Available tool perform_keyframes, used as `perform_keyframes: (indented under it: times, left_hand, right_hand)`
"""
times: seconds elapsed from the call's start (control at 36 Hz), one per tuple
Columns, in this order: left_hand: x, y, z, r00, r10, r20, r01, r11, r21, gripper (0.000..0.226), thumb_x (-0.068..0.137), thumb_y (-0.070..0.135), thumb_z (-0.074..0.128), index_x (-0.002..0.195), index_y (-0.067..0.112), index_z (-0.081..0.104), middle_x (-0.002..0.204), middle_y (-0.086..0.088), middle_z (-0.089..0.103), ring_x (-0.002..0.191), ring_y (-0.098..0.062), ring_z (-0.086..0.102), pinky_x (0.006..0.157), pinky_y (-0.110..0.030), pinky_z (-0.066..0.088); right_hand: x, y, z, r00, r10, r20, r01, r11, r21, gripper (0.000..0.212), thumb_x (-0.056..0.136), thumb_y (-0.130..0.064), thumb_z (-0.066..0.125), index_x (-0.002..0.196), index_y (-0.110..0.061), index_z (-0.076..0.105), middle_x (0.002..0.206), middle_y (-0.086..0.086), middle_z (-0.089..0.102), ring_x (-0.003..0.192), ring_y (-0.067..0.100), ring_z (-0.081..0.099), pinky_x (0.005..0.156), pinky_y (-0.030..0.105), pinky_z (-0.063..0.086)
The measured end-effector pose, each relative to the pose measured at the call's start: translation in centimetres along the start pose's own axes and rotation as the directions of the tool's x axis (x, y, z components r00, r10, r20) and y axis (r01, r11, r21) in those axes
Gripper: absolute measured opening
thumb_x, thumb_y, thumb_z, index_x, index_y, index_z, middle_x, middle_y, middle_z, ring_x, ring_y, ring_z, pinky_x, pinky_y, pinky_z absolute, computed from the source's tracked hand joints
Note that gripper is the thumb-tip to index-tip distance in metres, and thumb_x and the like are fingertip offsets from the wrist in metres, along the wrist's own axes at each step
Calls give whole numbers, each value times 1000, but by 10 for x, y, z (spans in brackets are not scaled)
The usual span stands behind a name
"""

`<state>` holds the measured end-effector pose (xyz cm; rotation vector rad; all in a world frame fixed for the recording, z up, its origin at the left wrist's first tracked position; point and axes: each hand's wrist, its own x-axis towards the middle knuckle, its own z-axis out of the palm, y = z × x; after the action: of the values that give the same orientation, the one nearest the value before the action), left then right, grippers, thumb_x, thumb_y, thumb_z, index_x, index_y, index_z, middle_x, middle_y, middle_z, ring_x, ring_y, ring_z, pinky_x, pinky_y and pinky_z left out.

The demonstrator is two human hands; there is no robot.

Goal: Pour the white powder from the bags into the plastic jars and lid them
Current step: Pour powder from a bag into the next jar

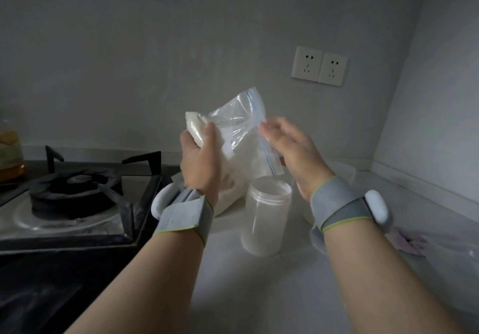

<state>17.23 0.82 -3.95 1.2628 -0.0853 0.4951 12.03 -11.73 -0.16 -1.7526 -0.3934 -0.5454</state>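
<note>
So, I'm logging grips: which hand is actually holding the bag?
The left hand: its fingers and thumb curl round the powder-filled end of the bag. The right hand is open, fingers straight beside the bag's zip edge.

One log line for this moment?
left hand: grips powder bag | right hand: open beside bag | jar: unlidded, beneath bag

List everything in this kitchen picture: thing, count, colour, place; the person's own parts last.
jar: one, clear plastic, open, on the counter
zip bag: one, clear with white powder, held above the jar
gas stove: one, black, left
bottle: one, yellowish, far left
sockets: two, white, on the wall
cloth: one, pinkish, counter's right edge
wristbands: two, grey, on the wrists
left hand: one, gripping the bag's full end
right hand: one, fingers straight, at the bag's zip edge
</note>
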Motion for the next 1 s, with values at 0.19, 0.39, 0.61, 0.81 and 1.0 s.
perform_keyframes:
  times: [0.19,0.39,0.61,0.81,1.0]
  left_hand:
    - [2,0,-1,995,54,79,-54,999,2,11,93,43,50,93,32,48,87,8,58,83,-13,59,73,-30,46]
    - [6,6,-3,992,77,104,-80,996,25,17,86,48,53,96,35,51,90,8,61,91,-18,62,90,-45,51]
    - [5,14,-4,978,143,152,-152,987,46,37,74,56,51,103,33,52,90,8,62,90,-19,61,91,-48,50]
    - [2,14,-5,970,150,191,-165,984,64,23,88,48,51,108,36,48,93,13,58,92,-16,59,92,-50,50]
    - [1,12,-2,972,156,173,-174,981,91,27,75,57,47,95,38,51,90,9,60,93,-23,61,91,-51,50]
  right_hand:
    - [9,8,-2,995,93,21,-86,972,-220,63,69,-39,77,124,-16,57,126,-3,59,120,15,53,106,37,39]
    - [6,3,2,991,118,66,-114,991,-68,26,80,-24,69,95,-2,67,97,11,71,84,12,67,79,18,49]
    - [7,-2,6,995,102,14,-103,986,130,8,83,-17,66,75,-18,65,64,-11,67,66,1,63,68,14,51]
    - [13,9,6,978,148,-148,-144,989,40,17,77,-10,69,63,-15,60,71,6,58,73,19,55,69,27,43]
    - [14,9,20,950,145,-278,-102,981,164,31,76,-9,72,96,-15,49,83,4,57,70,15,57,69,28,48]
